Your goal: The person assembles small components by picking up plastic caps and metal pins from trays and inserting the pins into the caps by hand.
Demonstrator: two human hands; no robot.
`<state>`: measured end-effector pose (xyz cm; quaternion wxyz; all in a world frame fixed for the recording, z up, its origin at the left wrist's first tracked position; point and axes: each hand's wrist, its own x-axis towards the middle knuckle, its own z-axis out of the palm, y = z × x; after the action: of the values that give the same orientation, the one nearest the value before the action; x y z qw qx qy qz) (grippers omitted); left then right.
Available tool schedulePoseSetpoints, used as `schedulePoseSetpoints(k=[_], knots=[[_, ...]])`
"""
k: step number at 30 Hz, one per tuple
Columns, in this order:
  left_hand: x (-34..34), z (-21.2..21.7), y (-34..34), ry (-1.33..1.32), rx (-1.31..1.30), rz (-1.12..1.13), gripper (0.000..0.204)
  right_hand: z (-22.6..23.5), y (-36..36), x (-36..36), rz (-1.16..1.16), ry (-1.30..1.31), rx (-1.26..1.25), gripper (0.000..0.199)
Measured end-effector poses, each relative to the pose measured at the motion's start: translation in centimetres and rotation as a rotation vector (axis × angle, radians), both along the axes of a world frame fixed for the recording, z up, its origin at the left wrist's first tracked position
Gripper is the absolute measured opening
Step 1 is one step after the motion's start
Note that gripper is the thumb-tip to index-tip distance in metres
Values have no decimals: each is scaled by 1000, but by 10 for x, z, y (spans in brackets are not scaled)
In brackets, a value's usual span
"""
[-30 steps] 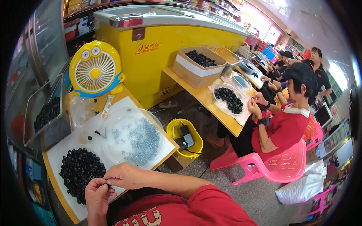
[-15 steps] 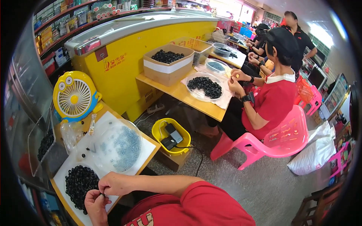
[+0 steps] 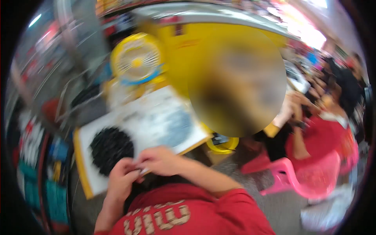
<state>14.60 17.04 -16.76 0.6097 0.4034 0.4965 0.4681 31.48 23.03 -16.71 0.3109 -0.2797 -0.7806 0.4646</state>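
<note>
My left hand (image 3: 123, 176) and my right hand (image 3: 158, 161) meet at the near edge of the white tabletop (image 3: 143, 103). Their fingers are pinched close together. Something small and pale shows between the fingertips, too smeared to name. Just beyond my left hand lies a heap of small black ring-shaped pieces (image 3: 111, 150). To its right, past my right hand, a patch of tiny pale blue pieces (image 3: 177, 127) is spread out; the earlier frame shows them in a clear round tray.
A yellow cartoon-shaped fan (image 3: 137, 60) stands at the table's far side. Right of the table is a yellow tub (image 3: 223, 145) holding dark devices. A co-worker in red (image 3: 317, 137) sits on a pink chair (image 3: 309, 178). A round blurred area hides the middle right.
The whole view has swung left and blurred, so the table now sits further right in it. Both hands remain pinched together, now a little right of the black heap's near side.
</note>
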Motion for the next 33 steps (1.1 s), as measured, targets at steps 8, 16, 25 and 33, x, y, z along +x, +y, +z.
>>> schedulePoseSetpoints(k=[8,16,25,33], knots=[[-18,-12,-7,-162,49,-24,27,-6,5,-11,43,29,-317,8],[-36,-30,-8,-36,127,14,31,-12,8,-38,82,-19,-283,9],[-37,-35,-1,137,130,-3,29,-14,16,-41,62,-94,-92,9],[-39,-36,0,176,90,-34,28,-28,16,-43,98,-101,-178,12]])
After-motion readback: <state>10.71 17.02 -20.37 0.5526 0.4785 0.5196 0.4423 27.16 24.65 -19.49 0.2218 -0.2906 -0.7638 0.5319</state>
